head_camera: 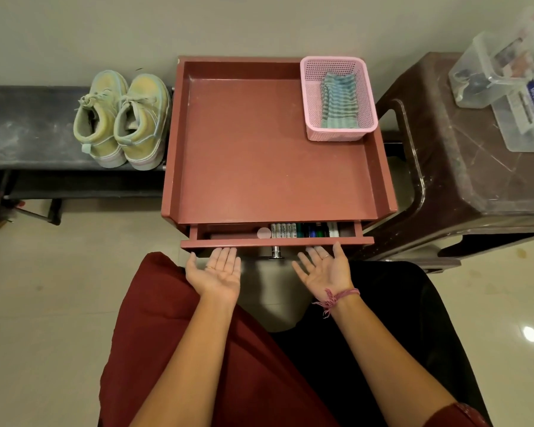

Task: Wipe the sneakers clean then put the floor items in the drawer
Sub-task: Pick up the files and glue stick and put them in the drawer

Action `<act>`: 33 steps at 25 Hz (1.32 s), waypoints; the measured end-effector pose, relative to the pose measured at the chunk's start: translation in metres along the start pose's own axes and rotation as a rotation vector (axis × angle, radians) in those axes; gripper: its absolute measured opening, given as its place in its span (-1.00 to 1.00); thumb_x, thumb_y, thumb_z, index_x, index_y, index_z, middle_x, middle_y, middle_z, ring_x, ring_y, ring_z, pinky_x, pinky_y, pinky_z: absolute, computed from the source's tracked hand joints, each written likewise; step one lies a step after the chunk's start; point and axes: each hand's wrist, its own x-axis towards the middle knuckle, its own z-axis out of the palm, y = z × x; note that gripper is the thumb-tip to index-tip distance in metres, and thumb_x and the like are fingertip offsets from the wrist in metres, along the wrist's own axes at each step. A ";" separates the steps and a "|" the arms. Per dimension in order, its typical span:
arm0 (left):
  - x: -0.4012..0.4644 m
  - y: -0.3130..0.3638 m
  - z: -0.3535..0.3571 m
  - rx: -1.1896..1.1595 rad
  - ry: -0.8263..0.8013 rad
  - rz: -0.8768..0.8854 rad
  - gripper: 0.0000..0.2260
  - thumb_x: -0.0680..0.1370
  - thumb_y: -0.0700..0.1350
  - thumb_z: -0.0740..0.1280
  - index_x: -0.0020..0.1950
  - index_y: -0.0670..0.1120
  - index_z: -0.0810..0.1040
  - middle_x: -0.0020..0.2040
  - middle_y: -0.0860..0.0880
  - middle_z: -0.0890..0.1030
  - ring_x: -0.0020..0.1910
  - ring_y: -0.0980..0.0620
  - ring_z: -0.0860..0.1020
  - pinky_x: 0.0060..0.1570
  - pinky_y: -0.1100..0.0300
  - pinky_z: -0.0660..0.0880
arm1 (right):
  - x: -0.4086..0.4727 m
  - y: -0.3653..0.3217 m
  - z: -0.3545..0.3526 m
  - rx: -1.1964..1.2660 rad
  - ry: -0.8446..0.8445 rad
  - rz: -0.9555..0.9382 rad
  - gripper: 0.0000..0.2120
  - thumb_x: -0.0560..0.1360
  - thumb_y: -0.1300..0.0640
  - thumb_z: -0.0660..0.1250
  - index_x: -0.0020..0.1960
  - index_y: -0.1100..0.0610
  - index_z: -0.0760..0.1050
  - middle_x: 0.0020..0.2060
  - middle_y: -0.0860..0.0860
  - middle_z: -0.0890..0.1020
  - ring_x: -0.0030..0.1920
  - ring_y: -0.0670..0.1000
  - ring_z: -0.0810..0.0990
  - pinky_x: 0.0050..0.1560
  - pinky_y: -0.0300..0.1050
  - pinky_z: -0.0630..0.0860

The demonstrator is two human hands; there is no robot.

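A pair of pale yellow-green sneakers (122, 118) stands on a low black bench (28, 127) at the left. The reddish-brown side table (259, 143) has its drawer (276, 241) slightly pulled out, with several markers (305, 230) and a round pink item (264, 233) inside. My left hand (218, 271) and my right hand (326, 269) are both palm up with straight fingers, fingertips under the drawer's front edge on either side of the metal knob (276, 252). A striped cloth (339, 101) lies in a pink basket (336, 66) on the table's back right corner.
A dark brown plastic stool (463, 167) stands at the right with clear plastic boxes (506, 78) on top. Glossy beige floor tiles (59, 303) surround my knees. A wall runs behind the furniture.
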 end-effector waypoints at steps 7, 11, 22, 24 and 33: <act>0.000 -0.001 0.003 -0.023 -0.063 -0.006 -0.39 0.57 0.16 0.14 0.43 -0.27 0.34 0.40 -0.23 0.42 0.39 -0.16 0.41 0.39 -0.04 0.30 | 0.005 -0.005 0.001 0.007 -0.048 0.008 -0.37 0.59 -0.23 -0.02 0.54 0.08 0.00 0.52 0.03 0.14 0.51 0.11 0.12 0.39 0.17 0.23; 0.003 0.000 0.009 -0.040 -0.130 -0.018 -0.39 0.57 0.16 0.14 0.46 -0.24 0.30 0.44 -0.21 0.37 0.43 -0.13 0.35 0.40 -0.08 0.26 | 0.012 -0.009 0.007 0.005 -0.076 0.003 -0.38 0.59 -0.24 -0.02 0.54 0.06 0.01 0.52 0.01 0.14 0.52 0.11 0.09 0.38 0.19 0.23; 0.014 0.000 0.020 -0.124 -0.296 -0.053 -0.32 0.55 0.20 0.12 0.53 -0.20 0.18 0.51 -0.15 0.26 0.51 -0.09 0.22 0.45 -0.16 0.15 | 0.028 -0.017 0.019 -0.026 -0.115 -0.012 -0.36 0.57 -0.30 -0.11 0.54 0.01 0.01 0.52 -0.04 0.13 0.53 0.10 0.01 0.41 0.28 0.10; 0.015 -0.003 0.019 -0.144 -0.302 -0.050 -0.34 0.55 0.20 0.11 0.52 -0.19 0.19 0.50 -0.15 0.28 0.50 -0.08 0.24 0.44 -0.17 0.16 | 0.029 -0.018 0.019 -0.020 -0.120 -0.010 -0.36 0.57 -0.30 -0.11 0.54 0.01 0.02 0.52 -0.05 0.13 0.53 0.09 0.01 0.40 0.29 0.11; 0.013 -0.003 0.021 -0.067 -0.319 -0.033 -0.32 0.56 0.22 0.11 0.56 -0.14 0.10 0.55 -0.11 0.19 0.52 -0.05 0.20 0.46 -0.17 0.11 | 0.028 -0.013 0.020 0.053 -0.180 -0.026 -0.32 0.55 -0.33 -0.11 0.55 0.01 -0.07 0.54 -0.03 0.04 0.53 0.10 -0.01 0.43 0.27 0.11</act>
